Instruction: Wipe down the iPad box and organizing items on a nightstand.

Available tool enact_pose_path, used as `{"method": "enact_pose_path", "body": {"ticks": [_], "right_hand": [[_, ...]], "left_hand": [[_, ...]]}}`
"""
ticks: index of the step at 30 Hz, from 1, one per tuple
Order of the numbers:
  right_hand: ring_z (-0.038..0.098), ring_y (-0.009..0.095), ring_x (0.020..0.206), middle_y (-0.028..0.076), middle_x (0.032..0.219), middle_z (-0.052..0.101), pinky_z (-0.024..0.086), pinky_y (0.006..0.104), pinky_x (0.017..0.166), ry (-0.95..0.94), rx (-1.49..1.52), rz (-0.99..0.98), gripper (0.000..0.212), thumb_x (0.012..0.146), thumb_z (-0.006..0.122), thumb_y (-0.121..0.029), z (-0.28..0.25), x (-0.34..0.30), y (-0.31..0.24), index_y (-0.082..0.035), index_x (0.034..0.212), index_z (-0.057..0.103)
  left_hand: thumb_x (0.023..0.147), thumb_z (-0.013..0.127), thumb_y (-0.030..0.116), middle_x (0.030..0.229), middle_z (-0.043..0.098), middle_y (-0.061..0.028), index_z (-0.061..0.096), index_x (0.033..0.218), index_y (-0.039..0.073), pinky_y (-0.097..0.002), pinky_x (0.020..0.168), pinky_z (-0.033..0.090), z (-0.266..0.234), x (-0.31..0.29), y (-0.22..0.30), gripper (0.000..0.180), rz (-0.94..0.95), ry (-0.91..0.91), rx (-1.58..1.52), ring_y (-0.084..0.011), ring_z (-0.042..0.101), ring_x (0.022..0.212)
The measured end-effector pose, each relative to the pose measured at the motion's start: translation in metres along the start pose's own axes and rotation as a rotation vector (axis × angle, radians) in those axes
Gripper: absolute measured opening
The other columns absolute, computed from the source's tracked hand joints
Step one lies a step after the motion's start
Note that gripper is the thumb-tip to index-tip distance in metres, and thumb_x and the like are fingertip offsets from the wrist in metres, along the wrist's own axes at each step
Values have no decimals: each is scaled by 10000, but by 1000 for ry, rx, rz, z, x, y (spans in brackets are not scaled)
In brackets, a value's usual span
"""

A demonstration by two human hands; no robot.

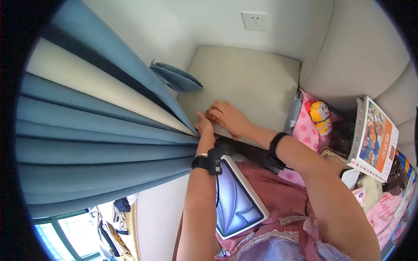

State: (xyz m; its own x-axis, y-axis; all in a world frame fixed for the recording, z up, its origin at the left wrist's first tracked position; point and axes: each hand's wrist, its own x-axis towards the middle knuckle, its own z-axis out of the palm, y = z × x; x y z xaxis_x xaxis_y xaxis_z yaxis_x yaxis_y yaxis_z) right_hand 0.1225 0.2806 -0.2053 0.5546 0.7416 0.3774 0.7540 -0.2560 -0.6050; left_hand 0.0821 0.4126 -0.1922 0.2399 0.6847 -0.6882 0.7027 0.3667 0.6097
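Note:
Both of my hands are close together at the near left edge of a beige padded top [248, 74]. My right hand [233, 119] is bent over that edge, its fingers curled towards my left hand. A small brownish patch shows under its fingertips, too shaded to name. My left hand [205, 125] is beside it, thumb raised, against the end of the blue curtain [104, 126]; its other fingers are hidden. Below my forearms, a white tablet box [241, 195] with a blue-violet picture rests on reddish cloth [278, 187].
A blue fabric strip [176, 77] juts over the top's left side. To the right, a pink-lined bin [307, 132] holds a yellow-and-red doll [320, 113], a spiral desk calendar [375, 139] and bags. A wall socket [254, 21] is at the back. Hanging clothes [114, 226] show lower left.

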Motion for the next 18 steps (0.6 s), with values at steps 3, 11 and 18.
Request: {"method": "enact_pose_path", "body": {"ticks": [3, 11, 18], "right_hand": [[503, 310, 1247, 123, 1228, 575, 356, 487, 1105, 201, -252, -94, 298, 911, 606, -192, 18, 49, 7, -104, 1194, 577], [431, 257, 1358, 92, 1357, 531, 280, 554, 1149, 111, -593, 228, 438, 901, 596, -187, -17, 85, 97, -121, 1329, 534], [437, 265, 1330, 89, 1325, 546, 327, 511, 1104, 428, -734, 652, 404, 933, 555, -183, -98, 28, 151, -108, 1329, 529]], "left_hand": [[954, 437, 691, 1524, 359, -314, 83, 1564, -18, -536, 1051, 444, 1, 27, -11, 1000, 134, 141, -9, -449, 497, 1312], [963, 438, 683, 1459, 438, -319, 115, 1539, -23, -593, 989, 475, 17, 29, -14, 967, 115, 33, 147, -463, 515, 1281], [964, 428, 687, 1344, 519, -277, 111, 1523, 81, -608, 747, 579, -3, 10, 1, 883, -16, -47, 131, -450, 604, 1121]]}}
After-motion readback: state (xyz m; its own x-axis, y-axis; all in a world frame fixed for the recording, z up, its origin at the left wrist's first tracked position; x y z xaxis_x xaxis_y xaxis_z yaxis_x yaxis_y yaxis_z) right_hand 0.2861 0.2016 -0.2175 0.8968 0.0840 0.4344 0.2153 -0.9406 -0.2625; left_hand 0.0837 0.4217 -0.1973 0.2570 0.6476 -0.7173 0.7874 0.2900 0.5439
